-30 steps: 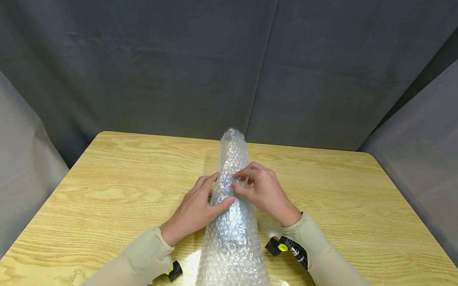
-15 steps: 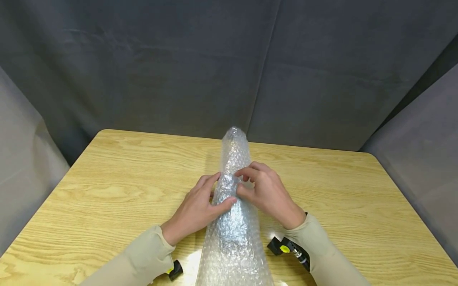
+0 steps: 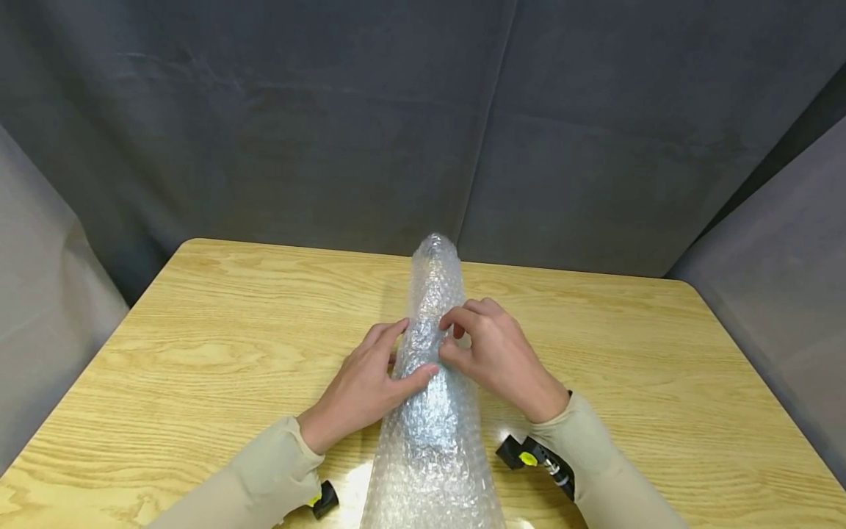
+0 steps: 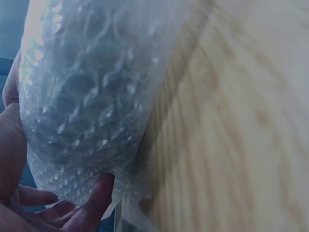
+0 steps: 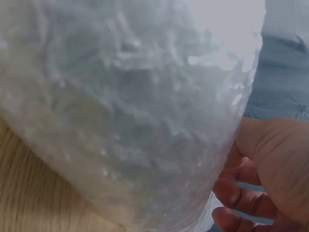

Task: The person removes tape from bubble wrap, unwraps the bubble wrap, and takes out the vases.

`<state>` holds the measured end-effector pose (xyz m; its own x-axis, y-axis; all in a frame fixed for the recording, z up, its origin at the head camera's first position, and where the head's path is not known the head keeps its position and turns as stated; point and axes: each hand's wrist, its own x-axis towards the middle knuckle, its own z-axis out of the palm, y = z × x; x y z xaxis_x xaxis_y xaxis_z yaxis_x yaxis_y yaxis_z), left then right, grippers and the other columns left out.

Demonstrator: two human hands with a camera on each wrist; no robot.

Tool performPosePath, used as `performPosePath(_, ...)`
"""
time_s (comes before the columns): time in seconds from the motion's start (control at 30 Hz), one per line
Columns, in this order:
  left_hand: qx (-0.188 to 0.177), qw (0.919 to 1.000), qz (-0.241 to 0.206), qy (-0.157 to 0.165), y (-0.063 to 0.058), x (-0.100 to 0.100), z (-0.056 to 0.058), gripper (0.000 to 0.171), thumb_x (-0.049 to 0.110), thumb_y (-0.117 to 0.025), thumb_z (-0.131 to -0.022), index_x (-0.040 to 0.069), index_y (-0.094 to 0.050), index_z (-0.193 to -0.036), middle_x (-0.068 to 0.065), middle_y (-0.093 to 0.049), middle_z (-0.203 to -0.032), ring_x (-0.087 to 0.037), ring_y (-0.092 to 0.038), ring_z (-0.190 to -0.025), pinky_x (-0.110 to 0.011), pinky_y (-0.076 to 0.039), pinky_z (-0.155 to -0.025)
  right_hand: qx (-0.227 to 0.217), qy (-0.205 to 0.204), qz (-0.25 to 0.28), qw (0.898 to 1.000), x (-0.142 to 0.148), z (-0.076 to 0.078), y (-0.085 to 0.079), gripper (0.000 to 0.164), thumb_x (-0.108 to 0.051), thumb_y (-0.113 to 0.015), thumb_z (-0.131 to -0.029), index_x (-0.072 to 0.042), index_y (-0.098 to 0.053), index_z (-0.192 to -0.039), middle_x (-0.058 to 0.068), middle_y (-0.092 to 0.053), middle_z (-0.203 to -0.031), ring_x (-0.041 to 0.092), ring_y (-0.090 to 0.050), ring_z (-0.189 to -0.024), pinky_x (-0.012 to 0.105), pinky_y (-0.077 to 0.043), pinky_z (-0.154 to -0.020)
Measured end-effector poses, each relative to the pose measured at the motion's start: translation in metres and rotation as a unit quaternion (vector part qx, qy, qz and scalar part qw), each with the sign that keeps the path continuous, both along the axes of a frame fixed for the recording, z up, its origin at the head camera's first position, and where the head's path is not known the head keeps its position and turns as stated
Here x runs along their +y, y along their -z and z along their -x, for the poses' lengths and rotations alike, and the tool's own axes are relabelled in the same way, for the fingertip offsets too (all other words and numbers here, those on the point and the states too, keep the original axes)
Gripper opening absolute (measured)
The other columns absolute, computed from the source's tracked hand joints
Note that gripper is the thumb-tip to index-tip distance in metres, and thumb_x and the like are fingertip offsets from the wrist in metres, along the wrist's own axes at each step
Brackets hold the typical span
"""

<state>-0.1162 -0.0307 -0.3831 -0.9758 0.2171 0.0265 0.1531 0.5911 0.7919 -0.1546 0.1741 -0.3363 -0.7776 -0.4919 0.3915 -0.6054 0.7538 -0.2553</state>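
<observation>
A long bundle in clear bubble wrap (image 3: 429,433) lies along the table, narrow at the far end and wider toward me. What is inside cannot be made out through the wrap. My left hand (image 3: 360,389) holds its left side, thumb across the top and fingers down the side; those fingers (image 4: 99,193) touch the wrap in the left wrist view. On the right, my right hand (image 3: 496,356) has thumb and index fingertips at the top surface, a little apart. Its other fingers (image 5: 241,198) are bent; whether it pinches a bit of wrap is hidden.
The wooden table (image 3: 218,316) has rounded far corners. A dark grey curtain (image 3: 297,132) hangs behind it, with lighter cloth (image 3: 46,308) at the sides. Black wrist devices (image 3: 538,463) with yellow marks sit under both sleeves.
My right hand's thumb and index finger have shifted slightly right across the wrap. My left hand stays on the same part of the bundle; the whole view shifts a little.
</observation>
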Motion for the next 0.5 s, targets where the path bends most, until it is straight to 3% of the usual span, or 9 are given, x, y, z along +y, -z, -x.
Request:
performPosePath(0.23, 0.000, 1.0000, -0.003, -0.001, -0.0001, 0.0002, 0.0001, 0.087, 0.061, -0.068, -0.093, 0.018, -0.036, -0.162, 0.001, -0.047, -0.155, -0.017, -0.060, -0.111, -0.040, -0.053, -0.092, 0.020, -0.006, -0.005, 1.000, 0.0007, 0.0006, 0.0006, 0.024, -0.009, -0.069, -0.077, -0.011, -0.081, -0.098, 0.001, -0.070, -0.077, 0.016, -0.055, -0.072, 0.024, -0.044, -0.063)
performPosePath(0.5, 0.001, 1.0000, 0.003, 0.003, 0.0007, 0.0000, 0.0001, 0.087, 0.062, -0.067, -0.094, 0.018, -0.036, -0.162, 0.000, -0.048, -0.154, -0.016, -0.059, -0.107, -0.038, -0.052, -0.088, 0.027, -0.013, -0.022, 0.999, 0.0013, 0.0016, 0.0019, 0.019, -0.009, -0.071, -0.076, -0.011, -0.081, -0.092, -0.002, -0.067, -0.072, 0.014, -0.051, -0.068, 0.027, -0.043, -0.066)
